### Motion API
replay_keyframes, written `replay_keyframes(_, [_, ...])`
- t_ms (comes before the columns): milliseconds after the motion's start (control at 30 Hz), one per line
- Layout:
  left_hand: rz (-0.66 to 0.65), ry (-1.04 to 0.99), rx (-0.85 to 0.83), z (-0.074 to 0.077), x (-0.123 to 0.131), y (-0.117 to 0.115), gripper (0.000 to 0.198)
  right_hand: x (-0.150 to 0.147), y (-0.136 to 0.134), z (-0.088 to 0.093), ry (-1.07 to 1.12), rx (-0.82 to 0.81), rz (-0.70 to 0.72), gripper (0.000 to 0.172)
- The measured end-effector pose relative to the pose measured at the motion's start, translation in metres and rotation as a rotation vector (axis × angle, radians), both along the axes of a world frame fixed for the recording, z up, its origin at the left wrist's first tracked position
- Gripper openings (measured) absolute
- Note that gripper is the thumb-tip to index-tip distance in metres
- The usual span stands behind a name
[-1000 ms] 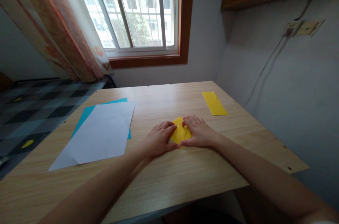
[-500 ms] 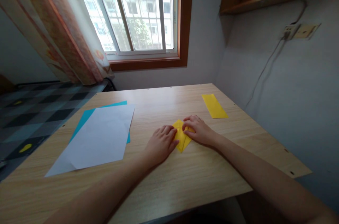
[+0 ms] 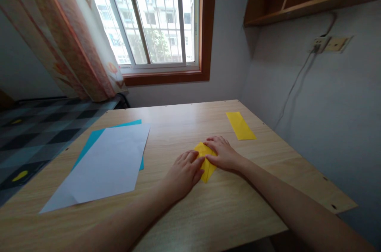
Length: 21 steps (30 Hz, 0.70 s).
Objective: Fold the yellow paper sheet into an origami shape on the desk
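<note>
A folded piece of yellow paper point(image 3: 208, 168), roughly kite-shaped with creases, lies on the wooden table between my hands. My left hand point(image 3: 186, 170) is at its left side, the fingertips pressing the paper and the index finger reaching in to its middle. From the right, my right hand point(image 3: 222, 152) holds the upper right edge, its fingers bent over it and the thumb near the left index finger. Both hands partly cover the paper, so the folds beneath the fingers are hidden.
A yellow paper strip point(image 3: 240, 126) lies toward the far right of the table point(image 3: 175, 123). On the left, a white sheet point(image 3: 104, 164) overlaps a blue sheet point(image 3: 92, 141). A wall with a cable point(image 3: 290, 91) borders the right side; a checked bed point(image 3: 59, 125) is at left.
My left index finger has moved to the paper's middle, and my right fingers have spread along its upper edge. The paper has turned slightly. The view has tilted up a little.
</note>
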<state>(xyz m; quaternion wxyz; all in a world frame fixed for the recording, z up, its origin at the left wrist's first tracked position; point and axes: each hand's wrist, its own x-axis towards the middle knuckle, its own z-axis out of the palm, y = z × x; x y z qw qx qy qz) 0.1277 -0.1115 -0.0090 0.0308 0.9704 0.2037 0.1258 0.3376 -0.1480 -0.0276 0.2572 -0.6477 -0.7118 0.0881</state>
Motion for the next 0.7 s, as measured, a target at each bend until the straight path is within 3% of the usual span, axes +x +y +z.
replay_keyframes(267, [-0.005, 0.048, 0.111, -0.005, 0.001, -0.005, 0.036, 0.000, 0.014, -0.006, 0.233, 0.122, -0.043, 0.028])
replay_keyframes(400, [-0.049, 0.083, 0.135, -0.007, 0.004, -0.007, 0.036, 0.001, 0.017, -0.006, 0.296, 0.097, -0.067, 0.038])
replay_keyframes(500, [-0.071, 0.107, 0.125, -0.007, 0.006, -0.009, 0.037, 0.003, 0.016, -0.004, 0.252, 0.098, -0.050, 0.045])
replay_keyframes(633, [-0.071, 0.143, 0.137, -0.006, 0.007, -0.010, 0.041, 0.003, 0.015, 0.000, 0.094, 0.104, 0.016, 0.023])
replay_keyframes(700, [-0.073, 0.143, 0.148, -0.007, 0.007, -0.011, 0.042, 0.003, 0.014, 0.001, 0.051, 0.111, 0.027, 0.021])
